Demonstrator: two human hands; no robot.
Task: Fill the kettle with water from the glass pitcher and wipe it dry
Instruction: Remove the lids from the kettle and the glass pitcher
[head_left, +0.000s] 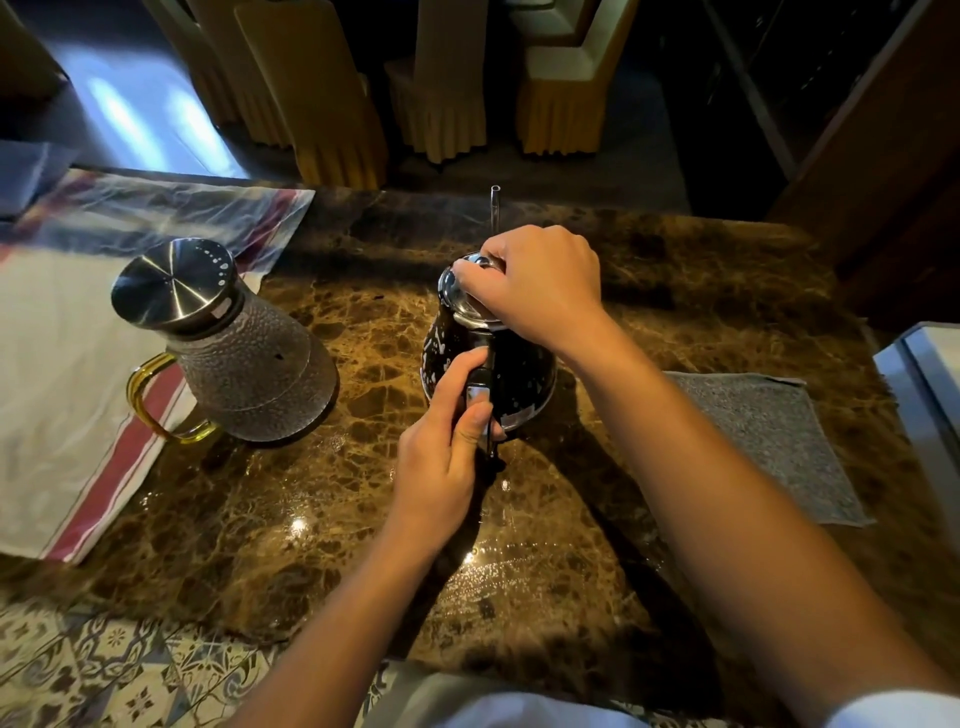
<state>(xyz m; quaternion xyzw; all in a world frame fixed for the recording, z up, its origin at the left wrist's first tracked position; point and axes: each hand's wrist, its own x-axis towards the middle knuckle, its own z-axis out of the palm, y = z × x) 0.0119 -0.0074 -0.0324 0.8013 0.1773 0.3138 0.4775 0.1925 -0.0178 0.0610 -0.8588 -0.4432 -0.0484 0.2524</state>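
Note:
A dark kettle (519, 369) with white markings and a thin spout pointing away stands mid-counter. My left hand (447, 447) is wrapped around its handle on the near side. My right hand (540, 283) rests on top, fingers closed on the shiny metal lid (457, 293). To the left stands the textured glass pitcher (260, 374) with a steel lid and amber handle, upright and untouched. A grey cloth (769, 441) lies flat on the counter to the right of the kettle.
The brown marble counter (363, 519) carries a white cloth with red stripes (67, 395) under plastic film at the left. A metal tray edge (924, 384) shows at far right. Covered chairs (441, 88) stand beyond the counter.

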